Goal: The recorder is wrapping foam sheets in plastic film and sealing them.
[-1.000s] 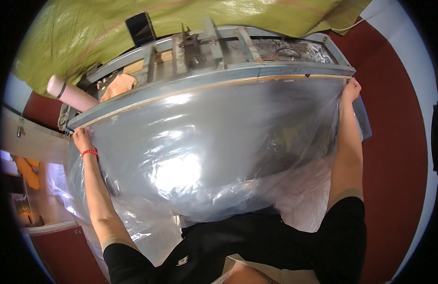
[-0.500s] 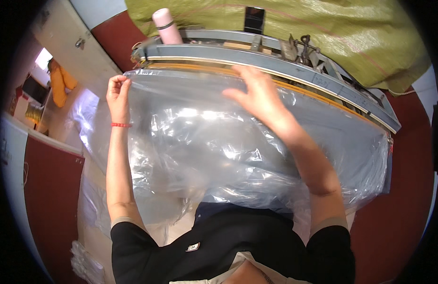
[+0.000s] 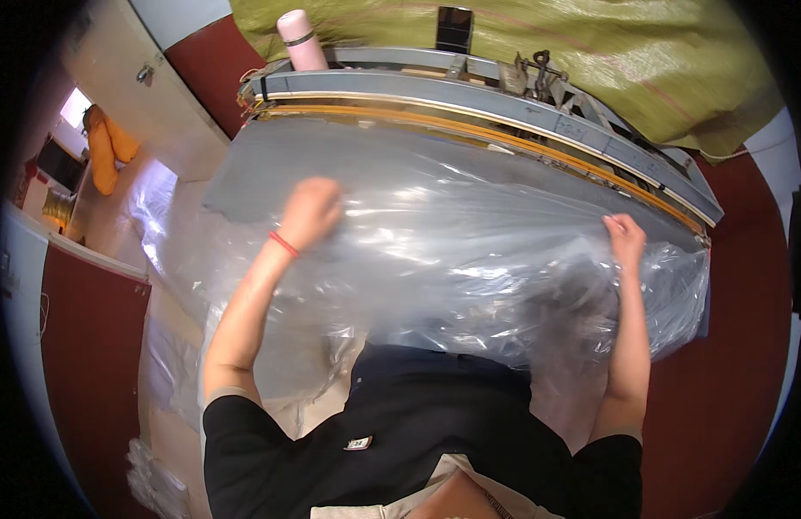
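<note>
A large sheet of clear plastic film [image 3: 435, 268] lies creased over a grey work surface [image 3: 270, 160] and hangs down towards me. My right hand [image 3: 625, 240] pinches the film near the right end, and taut creases run leftwards from its fingertips. My left hand [image 3: 312, 212], with a red bracelet at the wrist, is closed at the film's left part above the surface. Motion blurs its fingers, but the film gathers at them. At the far left the grey surface shows without film over it.
A long grey metal bar [image 3: 400, 86] with an orange strip [image 3: 504, 143] runs along the far side. Behind it stand a pink bottle [image 3: 302, 41], a metal clamp [image 3: 539, 73] and a green-yellow woven sheet [image 3: 625, 52]. More film [image 3: 154, 480] lies on the floor at left, near a door [image 3: 149, 95].
My left hand has moved right and towards me from the far left corner, drawing the film off it. My right hand has gone from open over the middle to pinching film farther right.
</note>
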`<state>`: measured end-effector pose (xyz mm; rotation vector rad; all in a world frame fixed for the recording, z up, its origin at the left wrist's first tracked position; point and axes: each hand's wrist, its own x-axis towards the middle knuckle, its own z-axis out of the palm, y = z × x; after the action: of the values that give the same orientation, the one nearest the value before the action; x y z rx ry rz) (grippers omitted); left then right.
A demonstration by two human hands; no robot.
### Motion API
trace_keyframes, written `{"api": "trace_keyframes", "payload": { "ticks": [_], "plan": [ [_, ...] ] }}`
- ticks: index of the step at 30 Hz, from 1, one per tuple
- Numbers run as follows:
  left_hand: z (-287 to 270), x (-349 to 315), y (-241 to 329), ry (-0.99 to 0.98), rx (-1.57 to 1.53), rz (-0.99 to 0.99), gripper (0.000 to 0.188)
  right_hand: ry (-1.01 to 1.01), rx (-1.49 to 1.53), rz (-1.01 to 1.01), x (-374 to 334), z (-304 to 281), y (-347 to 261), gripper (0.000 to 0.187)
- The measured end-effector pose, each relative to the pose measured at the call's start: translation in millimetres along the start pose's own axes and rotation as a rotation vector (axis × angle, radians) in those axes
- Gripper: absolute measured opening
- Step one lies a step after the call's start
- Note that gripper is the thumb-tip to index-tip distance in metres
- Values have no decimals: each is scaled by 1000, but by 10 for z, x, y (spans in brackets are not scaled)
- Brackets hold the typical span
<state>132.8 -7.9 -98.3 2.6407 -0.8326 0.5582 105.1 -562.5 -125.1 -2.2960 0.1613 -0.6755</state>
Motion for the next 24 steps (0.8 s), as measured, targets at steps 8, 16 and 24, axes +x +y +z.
{"api": "trace_keyframes", "payload": {
  "ticks": [8, 16, 24],
  "plan": [
    [-508, 618, 849, -567, -717, 6, 17, 321, -276, 182, -257, -1821, 1467, 21],
    [-562, 761, 1031, 153, 127, 215, 48, 330, -464, 287, -487, -2238, 1783, 26],
    [-64, -70, 720, -372, 14, -50, 66, 308, -623, 423, -544, -2403, 1884, 32]
  ]
}}
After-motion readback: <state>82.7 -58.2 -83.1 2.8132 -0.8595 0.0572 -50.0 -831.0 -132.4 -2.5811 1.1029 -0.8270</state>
